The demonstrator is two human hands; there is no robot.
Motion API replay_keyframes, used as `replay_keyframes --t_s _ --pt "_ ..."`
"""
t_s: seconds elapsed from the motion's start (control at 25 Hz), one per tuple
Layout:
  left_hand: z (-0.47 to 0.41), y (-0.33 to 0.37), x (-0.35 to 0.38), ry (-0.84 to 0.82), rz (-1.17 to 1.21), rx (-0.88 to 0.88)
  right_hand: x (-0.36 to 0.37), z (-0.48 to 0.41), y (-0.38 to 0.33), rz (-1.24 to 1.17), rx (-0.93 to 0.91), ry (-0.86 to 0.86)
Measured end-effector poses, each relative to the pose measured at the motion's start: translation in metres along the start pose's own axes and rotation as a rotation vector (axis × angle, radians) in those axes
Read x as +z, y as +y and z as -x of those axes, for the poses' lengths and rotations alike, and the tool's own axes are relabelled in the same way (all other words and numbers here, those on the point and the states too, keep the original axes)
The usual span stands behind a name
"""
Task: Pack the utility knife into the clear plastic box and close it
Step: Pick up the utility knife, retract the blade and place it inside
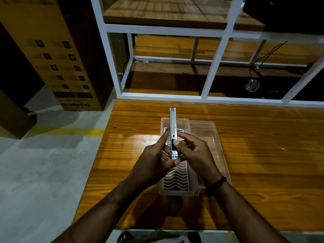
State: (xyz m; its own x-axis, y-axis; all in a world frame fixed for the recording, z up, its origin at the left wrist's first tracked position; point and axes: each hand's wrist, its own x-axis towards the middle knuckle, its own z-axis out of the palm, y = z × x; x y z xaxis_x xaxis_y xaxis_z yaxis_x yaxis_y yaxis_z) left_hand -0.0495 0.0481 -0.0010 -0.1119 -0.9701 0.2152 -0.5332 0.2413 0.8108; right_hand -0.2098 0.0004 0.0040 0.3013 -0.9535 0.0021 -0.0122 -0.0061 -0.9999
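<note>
A slim silver utility knife with a dark slider is held above the clear plastic box, its tip pointing away from me. My left hand grips its lower left side, forefinger laid along the body. My right hand pinches the lower right side, thumb on the slider. The clear plastic box lies open on the wooden table right under the hands, with a white wavy insert inside. Its clear lid lies flat to the right of the box.
The wooden table stretches to the right. A white metal shelf frame with wooden shelves stands at the table's far edge. A brown cardboard carton stands on the floor at far left. A grey floor with a yellow line is on the left.
</note>
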Motion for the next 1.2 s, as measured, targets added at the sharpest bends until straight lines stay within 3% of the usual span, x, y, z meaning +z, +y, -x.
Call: replay_keyframes --t_s 0.36,0.52,0.72,0.88,1.2 --pt "0.000 -0.008 0.007 -0.072 0.055 -0.100 -0.004 0.004 0.004 0.027 0.040 0.009" --pt "0.001 -0.017 0.007 -0.043 -0.201 -0.137 -0.003 0.009 0.009 0.113 0.075 0.059" --pt "0.004 -0.027 0.004 -0.049 -0.288 -0.293 0.001 0.003 0.020 0.531 0.089 0.159" --pt "0.004 -0.026 0.006 -0.034 -0.218 -0.310 0.017 0.000 0.028 0.864 -0.131 0.169" --pt "0.003 -0.027 0.005 -0.038 -0.159 -0.333 0.028 -0.011 0.047 0.997 -0.031 0.098"
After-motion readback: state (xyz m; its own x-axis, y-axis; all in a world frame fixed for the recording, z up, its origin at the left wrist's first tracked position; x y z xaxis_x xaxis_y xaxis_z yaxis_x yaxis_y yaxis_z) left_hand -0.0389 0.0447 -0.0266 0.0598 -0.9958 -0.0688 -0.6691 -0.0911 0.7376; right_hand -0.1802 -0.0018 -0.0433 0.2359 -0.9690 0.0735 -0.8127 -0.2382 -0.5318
